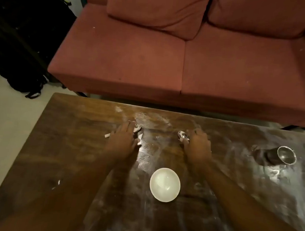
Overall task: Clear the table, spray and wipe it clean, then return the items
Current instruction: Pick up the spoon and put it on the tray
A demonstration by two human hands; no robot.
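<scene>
A dark wooden table point(71, 146) is smeared with white powder. My left hand point(123, 140) lies on it with straight fingers over a spoon; the spoon's bowl point(137, 127) shows past my fingertips and a pale end point(107, 135) sticks out on the left. My right hand point(197, 146) curls its fingers and thumb round a second metal spoon point(182, 135), whose bowl points left. A white bowl point(165, 185) stands between my forearms near the front. A steel cup point(286, 155) stands at the right of the table.
A red sofa point(151, 61) runs close along the table's far edge. Dark bags point(24, 45) stand on the pale floor at the far left. The powder lies thickest across the table's middle and right side.
</scene>
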